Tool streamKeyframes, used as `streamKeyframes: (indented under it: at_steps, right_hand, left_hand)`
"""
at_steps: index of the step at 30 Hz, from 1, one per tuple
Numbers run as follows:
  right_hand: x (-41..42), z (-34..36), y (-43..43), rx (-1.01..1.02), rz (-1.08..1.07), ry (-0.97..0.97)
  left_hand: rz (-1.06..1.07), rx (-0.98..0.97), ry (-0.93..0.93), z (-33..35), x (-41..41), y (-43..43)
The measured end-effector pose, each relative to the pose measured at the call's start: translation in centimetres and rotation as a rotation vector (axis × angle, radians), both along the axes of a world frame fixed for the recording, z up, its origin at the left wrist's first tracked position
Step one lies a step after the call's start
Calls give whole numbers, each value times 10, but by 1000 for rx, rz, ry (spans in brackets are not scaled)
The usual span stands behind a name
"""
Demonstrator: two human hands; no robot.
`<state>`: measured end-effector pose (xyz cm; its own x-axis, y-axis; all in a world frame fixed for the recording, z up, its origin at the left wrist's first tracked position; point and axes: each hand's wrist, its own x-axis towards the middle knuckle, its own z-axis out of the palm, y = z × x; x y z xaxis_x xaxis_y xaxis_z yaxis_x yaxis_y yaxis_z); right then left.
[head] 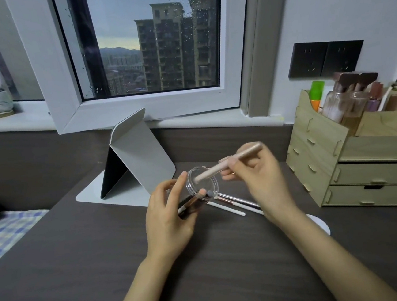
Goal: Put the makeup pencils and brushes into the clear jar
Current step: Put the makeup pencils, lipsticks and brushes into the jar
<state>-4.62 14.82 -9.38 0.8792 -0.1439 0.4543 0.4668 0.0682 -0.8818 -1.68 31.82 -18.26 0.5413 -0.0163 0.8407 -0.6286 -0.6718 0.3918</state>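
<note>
My left hand [168,214] grips the clear jar [202,181], which is tilted with its open mouth turned toward my right hand. Several pencils or brushes lie inside the jar, dark and rose-gold. A beige makeup pencil [228,163] is pinched in my right hand [256,176], and its lower tip reaches the jar's mouth. On the dark table behind the jar lie a white pencil [228,209] and brushes with rose-gold ferrules [237,201], partly hidden by my right wrist.
A folded grey stand mirror [139,156] stands behind the jar. A wooden drawer organiser [355,158] with bottles fills the right side. A white round object [320,225] peeks out under my right forearm. A bed with checked cloth [8,234] lies left of the table.
</note>
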Motion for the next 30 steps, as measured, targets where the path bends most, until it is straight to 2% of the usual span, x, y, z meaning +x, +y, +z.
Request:
streamKeyframes:
  at_steps: [2, 5, 6, 8, 10, 11, 12, 13, 14, 16, 18, 20, 23, 30]
  right_hand:
    - [0, -11, 9, -220, -63, -27]
    - [3, -22, 10, -677, -304, -138]
    - [4, -24, 9, -746, -333, -147]
    - [4, -23, 8, -724, -224, -62]
    - [3, -19, 5, -454, 10, 86]
    - [5, -19, 2, -312, 40, 134]
    - [11, -22, -2, -247, -18, 152]
    - [19, -27, -8, -280, -131, 153]
    - [28, -35, -14, -396, -258, 161]
    - [45, -52, -22, -776, -399, 211]
    - [60, -68, -24, -1132, -393, 258]
    - [69, -75, -21, -1345, -375, 296]
    - [83, -77, -17, -1502, -379, 332]
    - [102, -81, -21, -1518, -306, 429]
  left_hand:
    - [-26, 6, -30, 1, -3, -1]
    - [-58, 28, -45, 2, -5, -1]
    - [-61, 29, -42, 2, -5, -1]
    - [-56, 29, -33, 1, -4, -1]
    - [-38, 25, -14, 1, -3, 0]
    - [-26, 15, -2, 1, -3, 1]
    - [-12, -1, 8, 1, -2, 2]
    - [3, -22, 16, 2, -2, 2]
    - [19, -41, 20, 2, -1, 3]
    - [46, -70, 18, 3, 0, 4]
    - [63, -91, 17, 3, 2, 6]
    - [73, -105, 16, 3, 2, 7]
    - [73, -104, 13, 3, 2, 7]
    - [62, -89, 29, 2, 3, 7]
